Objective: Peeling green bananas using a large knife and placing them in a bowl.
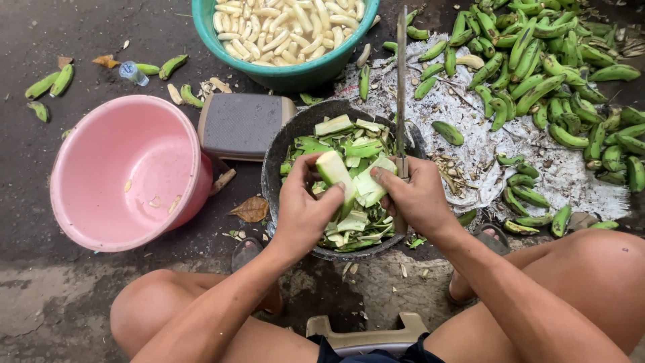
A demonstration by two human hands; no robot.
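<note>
Head view, starting nearest: bare knees frame a low beige plastic stool [366,334] at the bottom edge, and the forearms reach forward from it over the wet dark concrete floor [40,134].

Left hand [304,208] is closed around a partly peeled green banana [334,171], thumb and fingers wrapped on its lower part, so the pale, smooth flesh stands clear at the top. Its long axis tilts up and away from the hands, leaning a little to the left. Right hand [418,198] is touching it from the right side; this hand grips the wooden handle of a long steel-bladed knife [401,94], whose thin blade points straight away from the person, while the thumb presses a loosened strip of thick green peel [371,185]. Both hands are equally close to the fruit.

Directly under the hands sits a round dark metal basin [282,144], filled with stiff, angular peel strips. Left of the hands stands a glossy pink plastic tub [80,202], almost bare inside; a grey square plastic stool [242,124] lies between it and the basin.

Beyond the hands, a teal plastic bowl [282,70] holds peeled cream-coloured bananas. Far right, a heap of unpeeled green bananas [537,74] lies on a crumpled whitish sack [470,134].
</note>
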